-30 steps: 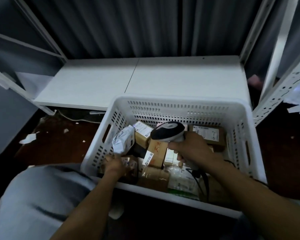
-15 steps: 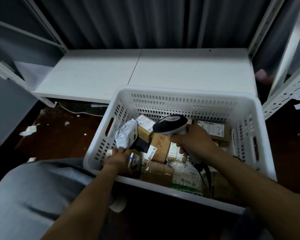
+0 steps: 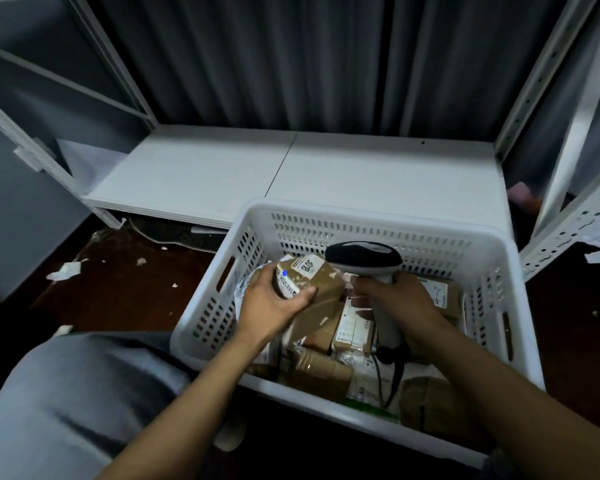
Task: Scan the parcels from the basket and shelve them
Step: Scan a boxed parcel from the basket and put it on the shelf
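Parcel (image 3: 321,289): small brown taped box w/ white printed label, tilted, lifted above basket contents, held by left grip (image 3: 274,303), thumb across label; blue light dot on label. Scanner (image 3: 362,259): black-topped head, white handle, dark cord from handle base; upright in right grip (image 3: 399,306), head just right of parcel. Basket (image 3: 378,211): white plastic, slotted walls, slot handles, just in front of shelf. Other parcels (image 3: 354,330) inside: brown boxes & clear-wrapped pkgs w/ labels, jumbled. Shelf (image 3: 222,174): low white board, two panels, perforated metal uprights.
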A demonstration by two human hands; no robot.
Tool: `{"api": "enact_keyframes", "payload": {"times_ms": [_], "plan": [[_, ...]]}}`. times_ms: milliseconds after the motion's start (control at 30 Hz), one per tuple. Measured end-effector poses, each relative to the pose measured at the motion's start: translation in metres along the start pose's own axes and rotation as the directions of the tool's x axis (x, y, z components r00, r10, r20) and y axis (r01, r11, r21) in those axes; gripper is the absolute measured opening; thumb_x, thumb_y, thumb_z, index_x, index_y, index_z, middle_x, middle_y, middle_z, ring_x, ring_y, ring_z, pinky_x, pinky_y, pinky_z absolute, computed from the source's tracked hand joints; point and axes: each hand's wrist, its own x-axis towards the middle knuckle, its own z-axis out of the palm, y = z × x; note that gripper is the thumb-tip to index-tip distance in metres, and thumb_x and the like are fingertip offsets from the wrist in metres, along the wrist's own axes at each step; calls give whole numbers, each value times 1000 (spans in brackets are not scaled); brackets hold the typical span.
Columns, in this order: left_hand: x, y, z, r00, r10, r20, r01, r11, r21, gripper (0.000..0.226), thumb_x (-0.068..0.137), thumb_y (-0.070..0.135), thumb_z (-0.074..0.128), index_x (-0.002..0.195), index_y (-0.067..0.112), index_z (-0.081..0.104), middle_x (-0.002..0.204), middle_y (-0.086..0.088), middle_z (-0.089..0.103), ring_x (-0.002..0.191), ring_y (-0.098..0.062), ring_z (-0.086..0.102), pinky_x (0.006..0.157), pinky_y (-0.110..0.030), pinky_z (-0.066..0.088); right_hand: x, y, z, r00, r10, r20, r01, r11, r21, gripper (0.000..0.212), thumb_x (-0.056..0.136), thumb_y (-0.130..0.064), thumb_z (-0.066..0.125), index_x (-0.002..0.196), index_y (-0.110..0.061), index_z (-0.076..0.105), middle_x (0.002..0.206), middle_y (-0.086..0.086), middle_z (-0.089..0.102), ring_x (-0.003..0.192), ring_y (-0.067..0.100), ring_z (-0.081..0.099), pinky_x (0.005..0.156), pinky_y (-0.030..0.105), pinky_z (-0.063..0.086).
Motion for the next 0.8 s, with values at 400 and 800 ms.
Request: {"api": "enact_keyframes", "payload": {"times_ms": [400, 800], "plan": [[-23, 33, -21, 868, 74, 491, 155, 899, -409, 86, 63, 57, 79, 129, 72, 26, 144, 17, 40, 132, -15, 45, 109, -41, 40, 10, -9, -7, 989, 148, 15, -137, 872, 471, 26, 81, -22, 73, 102, -9, 69, 105, 16, 72, 97, 34, 68, 91, 52, 54], [-26, 29, -27, 814, 96, 572, 151, 917, -370, 92, 85, 11, 69, 142, 58, 15, 121, 39, 45, 104, 24, 50, 90, -20, 51, 9, -18, -25, 968, 236, 79, -246, 856, 455, 18, 85, -22, 70, 98, -9, 68, 95, 11, 69, 83, 26, 66, 87, 43, 54]]}}
